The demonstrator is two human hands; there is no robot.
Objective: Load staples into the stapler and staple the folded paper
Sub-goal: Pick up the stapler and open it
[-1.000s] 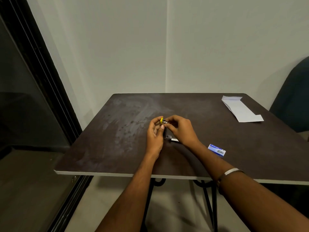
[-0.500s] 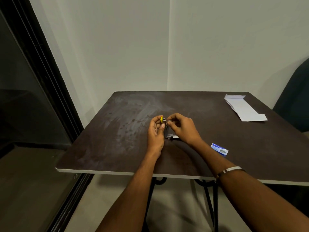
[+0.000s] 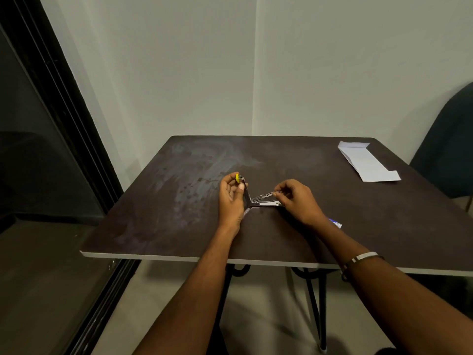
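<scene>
A small metal stapler (image 3: 258, 199) with a yellow tip lies spread wide open at the middle of the dark table (image 3: 158, 226). My left hand (image 3: 231, 198) grips its upright top arm by the yellow end. My right hand (image 3: 298, 201) pinches the far end of the metal staple track, pulled out to the right. A blue staple box (image 3: 335, 222) peeks out from behind my right wrist. The folded white paper (image 3: 367, 162) lies flat at the table's far right corner.
A wall corner stands behind the table and a dark glass door with a black frame (image 3: 58, 103) runs along the left. A dark chair back (image 3: 450, 149) sits beyond the table's right side. Black metal legs show under the near edge.
The stapler was held shut between both hands; my right hand has swung to the right, opening it and drawing the metal track out. My left hand stayed on the yellow end.
</scene>
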